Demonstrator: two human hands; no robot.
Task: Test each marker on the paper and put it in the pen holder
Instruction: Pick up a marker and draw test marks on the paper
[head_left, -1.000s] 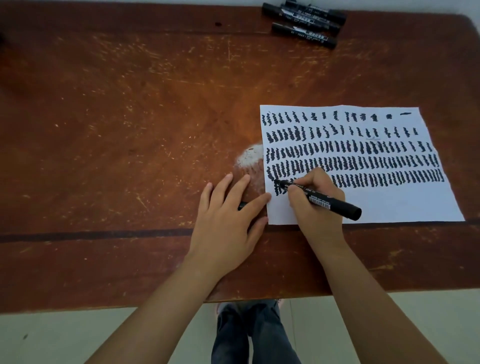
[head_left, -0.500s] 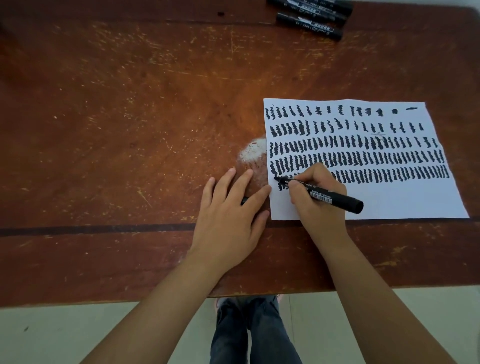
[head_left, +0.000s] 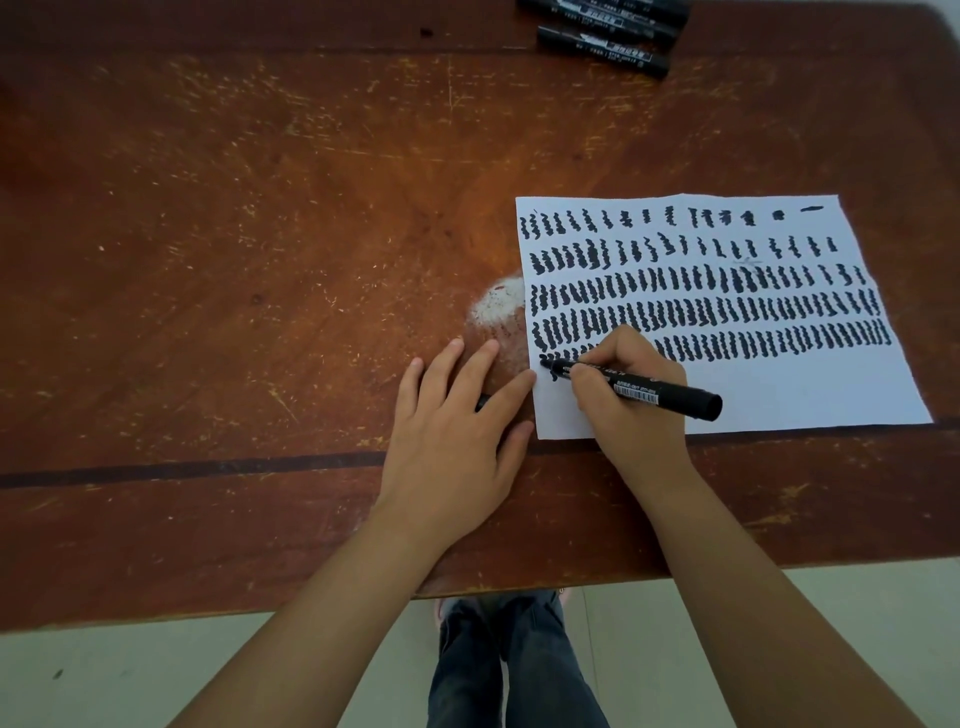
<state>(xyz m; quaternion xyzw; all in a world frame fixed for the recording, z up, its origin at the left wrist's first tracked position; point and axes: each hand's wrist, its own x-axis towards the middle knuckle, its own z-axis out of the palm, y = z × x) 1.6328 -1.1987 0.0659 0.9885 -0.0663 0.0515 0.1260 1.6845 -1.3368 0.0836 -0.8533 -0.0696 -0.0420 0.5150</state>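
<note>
black marker pinched in right hand, tip on paper; left hand flat, fingers spread, on table

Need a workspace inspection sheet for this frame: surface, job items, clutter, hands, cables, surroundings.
Surface: scratched wooden table, pale worn patch beside the paper.
Job's things: paper with rows of black test marks; marker tip on the paper's lower left; spare markers at the far edge; pen holder not in view.
Clutter: small dark object under the left hand, partly hidden.
Hands: left hand flat on the table, fingers straight; right hand grips the marker.
Cables: nothing seen.
Surroundings: pale floor, person's legs below the table edge.
</note>
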